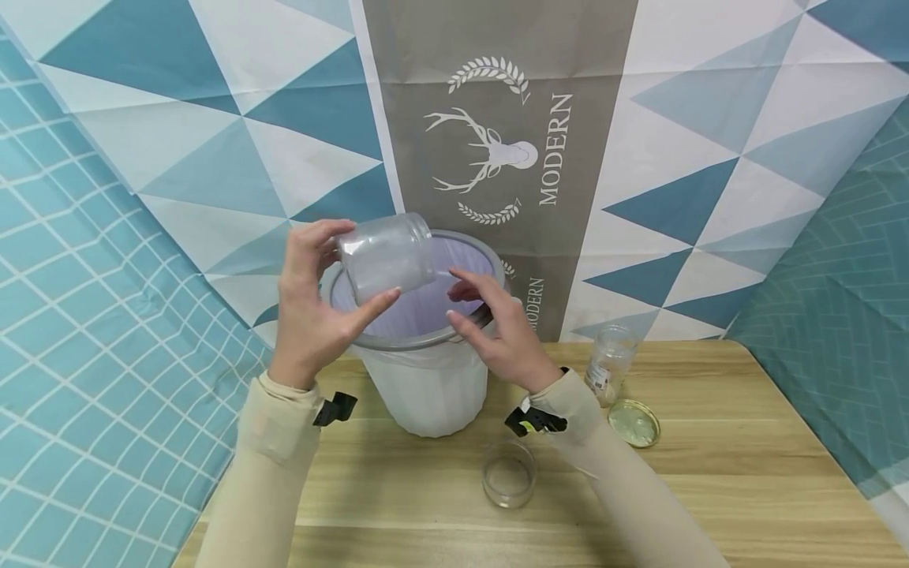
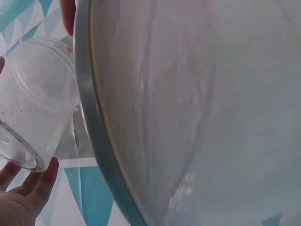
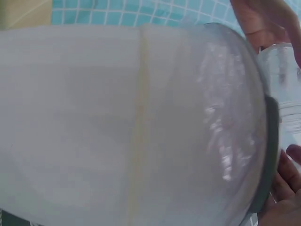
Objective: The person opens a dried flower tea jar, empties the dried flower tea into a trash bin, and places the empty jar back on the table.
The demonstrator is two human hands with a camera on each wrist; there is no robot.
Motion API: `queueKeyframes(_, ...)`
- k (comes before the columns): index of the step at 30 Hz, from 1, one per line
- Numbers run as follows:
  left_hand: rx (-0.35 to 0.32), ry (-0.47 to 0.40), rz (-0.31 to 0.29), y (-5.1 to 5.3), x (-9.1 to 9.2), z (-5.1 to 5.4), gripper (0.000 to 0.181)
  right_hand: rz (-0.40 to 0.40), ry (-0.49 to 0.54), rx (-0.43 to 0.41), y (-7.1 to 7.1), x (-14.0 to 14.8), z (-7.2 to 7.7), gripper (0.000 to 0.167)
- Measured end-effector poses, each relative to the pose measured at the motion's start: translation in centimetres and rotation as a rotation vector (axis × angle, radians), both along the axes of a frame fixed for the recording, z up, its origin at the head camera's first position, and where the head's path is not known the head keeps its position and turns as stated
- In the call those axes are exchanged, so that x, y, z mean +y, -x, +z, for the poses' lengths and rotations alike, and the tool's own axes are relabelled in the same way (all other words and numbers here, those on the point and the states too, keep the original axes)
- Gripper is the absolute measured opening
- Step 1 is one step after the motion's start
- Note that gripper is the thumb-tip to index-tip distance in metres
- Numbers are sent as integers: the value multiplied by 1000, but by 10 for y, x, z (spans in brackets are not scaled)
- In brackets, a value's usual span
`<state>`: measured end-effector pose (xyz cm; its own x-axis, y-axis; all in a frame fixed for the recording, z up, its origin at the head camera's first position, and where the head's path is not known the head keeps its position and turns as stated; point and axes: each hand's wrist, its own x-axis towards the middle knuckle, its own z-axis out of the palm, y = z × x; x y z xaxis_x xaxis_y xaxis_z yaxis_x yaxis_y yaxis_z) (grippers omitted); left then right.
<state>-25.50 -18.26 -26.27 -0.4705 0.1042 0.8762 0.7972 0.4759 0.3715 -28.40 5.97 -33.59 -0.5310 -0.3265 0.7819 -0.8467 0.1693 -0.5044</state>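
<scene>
My left hand [image 1: 312, 304] grips a clear plastic jar [image 1: 383, 256] between thumb and fingers. The jar lies tilted on its side above the bin [image 1: 429, 386], its mouth turned to the right. Small dark specks show on the jar's wall [image 2: 40, 110] in the left wrist view. Close to the jar's mouth is my right hand [image 1: 500, 335], thumb and fingers apart, holding nothing that I can see. The bin is white with a grey rim and a thin clear liner folded over it. Its bottom inside is hidden.
On the wooden table [image 1: 738, 465], a clear jar with a label [image 1: 609, 367] stands at the right against the back wall. A gold-rimmed lid [image 1: 634, 424] lies by it. A round clear container [image 1: 508, 473] sits in front of the bin, near my right forearm.
</scene>
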Motion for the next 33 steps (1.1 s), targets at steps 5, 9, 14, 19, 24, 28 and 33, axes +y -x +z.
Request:
queueKeyframes(5, 3, -4, -99, -5, 15, -7, 82, 98, 71, -131, -7, 4, 7, 80)
queueKeyframes(9, 21, 13, -156, -8, 35, -17, 84, 165, 158, -272, -18, 9, 14, 103)
queueKeyframes(14, 10, 38, -193, -15, 59, -27, 85, 152, 227, -308, -27, 17, 18, 109)
queueKeyframes(19, -8, 61, -215, -18, 75, -36, 84, 110, 224, -253, -31, 31, 17, 101)
queueKeyframes(24, -9, 114, -210, -18, 91, -45, 81, 72, 210, -182, -33, 53, 12, 87)
queueKeyframes(28, -3, 146, -213, -17, 103, -51, 82, 56, 188, -148, -36, 70, 7, 81)
queueKeyframes(33, 4, 183, -206, -17, 116, -60, 82, -14, 144, -126, -42, 89, 1, 81)
